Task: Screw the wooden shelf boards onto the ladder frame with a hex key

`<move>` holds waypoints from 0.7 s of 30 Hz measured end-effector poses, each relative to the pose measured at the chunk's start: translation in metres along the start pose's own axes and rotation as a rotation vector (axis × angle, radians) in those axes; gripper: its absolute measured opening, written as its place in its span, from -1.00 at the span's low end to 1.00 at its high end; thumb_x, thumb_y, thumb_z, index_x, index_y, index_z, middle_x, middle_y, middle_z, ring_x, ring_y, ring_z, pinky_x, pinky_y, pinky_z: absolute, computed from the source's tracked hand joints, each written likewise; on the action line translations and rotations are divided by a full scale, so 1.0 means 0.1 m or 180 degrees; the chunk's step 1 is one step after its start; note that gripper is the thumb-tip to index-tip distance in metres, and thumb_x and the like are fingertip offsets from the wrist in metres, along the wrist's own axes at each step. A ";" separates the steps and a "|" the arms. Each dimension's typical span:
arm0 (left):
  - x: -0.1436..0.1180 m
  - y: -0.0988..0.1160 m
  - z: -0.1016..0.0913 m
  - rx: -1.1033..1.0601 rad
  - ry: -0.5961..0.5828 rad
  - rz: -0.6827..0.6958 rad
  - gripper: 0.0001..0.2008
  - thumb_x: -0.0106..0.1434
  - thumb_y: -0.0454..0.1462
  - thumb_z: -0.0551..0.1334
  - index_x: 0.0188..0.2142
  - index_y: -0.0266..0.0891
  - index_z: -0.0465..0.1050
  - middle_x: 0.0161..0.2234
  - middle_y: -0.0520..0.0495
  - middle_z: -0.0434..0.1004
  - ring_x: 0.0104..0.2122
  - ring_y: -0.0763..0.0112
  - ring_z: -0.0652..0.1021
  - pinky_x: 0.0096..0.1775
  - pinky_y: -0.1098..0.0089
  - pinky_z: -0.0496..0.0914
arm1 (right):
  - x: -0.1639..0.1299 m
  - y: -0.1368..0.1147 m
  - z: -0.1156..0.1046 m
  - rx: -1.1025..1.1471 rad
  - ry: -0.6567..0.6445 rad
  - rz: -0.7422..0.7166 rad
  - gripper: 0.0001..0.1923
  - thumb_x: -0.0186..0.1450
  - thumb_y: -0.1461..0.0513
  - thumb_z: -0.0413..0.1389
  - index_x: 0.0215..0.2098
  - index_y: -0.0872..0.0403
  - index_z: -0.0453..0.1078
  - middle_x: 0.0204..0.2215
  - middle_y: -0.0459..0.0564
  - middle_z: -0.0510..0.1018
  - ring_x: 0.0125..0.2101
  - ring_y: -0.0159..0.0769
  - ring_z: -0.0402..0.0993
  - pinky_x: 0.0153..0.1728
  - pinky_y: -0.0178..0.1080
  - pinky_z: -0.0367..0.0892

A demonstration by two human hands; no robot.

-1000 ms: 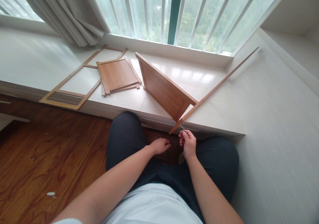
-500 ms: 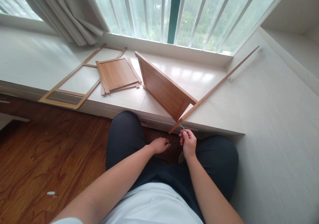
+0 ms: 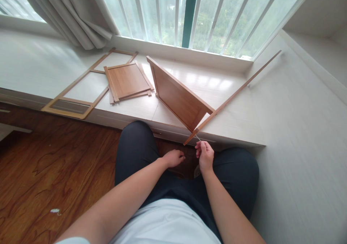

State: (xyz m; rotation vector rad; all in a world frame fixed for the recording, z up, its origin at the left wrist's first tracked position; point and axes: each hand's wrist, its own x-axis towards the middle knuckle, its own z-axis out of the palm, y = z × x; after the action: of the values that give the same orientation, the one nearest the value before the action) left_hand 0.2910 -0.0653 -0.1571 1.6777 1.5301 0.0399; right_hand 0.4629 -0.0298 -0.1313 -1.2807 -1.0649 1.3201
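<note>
My right hand [image 3: 205, 156] pinches a thin metal rod [image 3: 198, 138] that looks like a hex key. Its far end meets the lower part of a long narrow wooden strip [image 3: 233, 96]. That strip slants up to the right, its top end against the white side wall. A brown wooden panel [image 3: 180, 94] stands on its edge on the white ledge, one end touching the strip. Between my knees, my left hand [image 3: 174, 158] rests with curled fingers, apart from the wood. Its fingertips are turned away, so whether anything is in them is hidden.
On the ledge [image 3: 217, 67] a stack of wooden panels [image 3: 129, 80] lies partly over a wooden ladder-like frame [image 3: 73, 83], whose end overhangs the front edge. A barred window [image 3: 168, 12] and grey curtain [image 3: 73, 12] stand behind. A white scrap [image 3: 55, 211] lies on the wooden floor.
</note>
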 end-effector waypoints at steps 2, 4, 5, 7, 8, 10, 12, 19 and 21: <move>0.00 0.00 0.00 -0.0005 0.0001 0.0011 -0.69 0.35 -0.11 0.11 -0.29 -0.16 0.59 -0.29 -0.12 0.65 -0.25 0.21 0.60 -0.24 0.36 0.37 | 0.00 0.00 0.00 -0.0011 -0.0004 0.0027 -0.61 0.33 -0.07 0.08 -0.33 0.09 0.43 -0.52 -0.12 0.46 -0.67 -0.49 0.22 -0.71 -0.40 0.11; 0.00 0.00 0.00 -0.0007 0.0000 0.0016 -0.70 0.35 -0.11 0.11 -0.30 -0.16 0.59 -0.29 -0.12 0.65 -0.24 0.21 0.60 -0.24 0.36 0.37 | 0.00 -0.01 0.00 -0.0020 -0.0012 0.0038 -0.60 0.33 -0.07 0.08 -0.33 0.09 0.43 -0.52 -0.12 0.45 -0.67 -0.49 0.21 -0.72 -0.40 0.11; 0.00 0.00 0.00 -0.0009 0.0000 0.0016 -0.70 0.35 -0.12 0.11 -0.30 -0.16 0.59 -0.29 -0.12 0.65 -0.24 0.21 0.60 -0.24 0.36 0.37 | 0.00 -0.01 0.00 -0.0023 -0.0011 0.0032 -0.61 0.33 -0.07 0.09 -0.33 0.09 0.43 -0.52 -0.12 0.45 -0.67 -0.49 0.21 -0.72 -0.40 0.11; 0.00 0.01 0.00 -0.0014 -0.0002 0.0012 -0.70 0.35 -0.12 0.11 -0.30 -0.16 0.59 -0.29 -0.12 0.65 -0.24 0.21 0.60 -0.25 0.36 0.36 | 0.00 -0.01 0.00 -0.0032 -0.0002 0.0002 -0.60 0.33 -0.07 0.09 -0.33 0.09 0.43 -0.53 -0.12 0.45 -0.67 -0.49 0.21 -0.71 -0.40 0.11; 0.00 0.01 0.00 -0.0017 -0.0001 0.0010 -0.70 0.35 -0.12 0.11 -0.30 -0.16 0.59 -0.29 -0.12 0.65 -0.24 0.21 0.61 -0.25 0.36 0.36 | -0.01 -0.01 0.00 -0.0039 0.0003 -0.0008 -0.60 0.33 -0.07 0.09 -0.33 0.10 0.43 -0.53 -0.12 0.45 -0.66 -0.49 0.21 -0.71 -0.40 0.11; 0.00 0.01 0.00 -0.0016 0.0002 0.0003 -0.70 0.35 -0.12 0.11 -0.30 -0.17 0.59 -0.29 -0.12 0.65 -0.24 0.21 0.61 -0.25 0.36 0.36 | -0.01 -0.01 0.00 -0.0043 0.0013 -0.0015 -0.60 0.34 -0.07 0.09 -0.33 0.10 0.43 -0.53 -0.12 0.44 -0.66 -0.50 0.21 -0.71 -0.40 0.11; 0.00 0.01 0.00 -0.0009 0.0003 -0.0006 -0.70 0.34 -0.12 0.11 -0.30 -0.17 0.59 -0.29 -0.13 0.65 -0.24 0.20 0.61 -0.25 0.35 0.36 | -0.01 0.00 -0.01 -0.0047 0.0011 0.0003 -0.60 0.34 -0.07 0.09 -0.33 0.11 0.43 -0.53 -0.12 0.44 -0.66 -0.50 0.21 -0.71 -0.41 0.10; 0.00 0.01 0.00 -0.0016 -0.0009 -0.0021 -0.70 0.35 -0.13 0.12 -0.29 -0.17 0.60 -0.30 -0.12 0.65 -0.25 0.22 0.60 -0.24 0.37 0.37 | -0.01 0.03 -0.01 -0.0120 -0.0001 0.0040 -0.59 0.28 -0.08 0.17 -0.23 0.10 0.46 -0.48 -0.10 0.50 -0.66 -0.49 0.20 -0.71 -0.38 0.12; 0.00 0.01 -0.01 -0.0021 -0.0010 -0.0026 -0.70 0.35 -0.13 0.12 -0.29 -0.17 0.60 -0.30 -0.12 0.65 -0.24 0.22 0.61 -0.24 0.37 0.37 | -0.01 0.03 -0.01 -0.0191 0.0012 0.0029 -0.57 0.28 -0.09 0.17 -0.20 0.10 0.48 -0.46 -0.09 0.52 -0.66 -0.48 0.21 -0.70 -0.37 0.12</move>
State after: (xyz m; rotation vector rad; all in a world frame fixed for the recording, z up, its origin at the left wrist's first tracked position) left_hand 0.2915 -0.0648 -0.1562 1.6657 1.5329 0.0380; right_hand 0.4638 -0.0311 -0.1340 -1.3334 -1.1046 1.3007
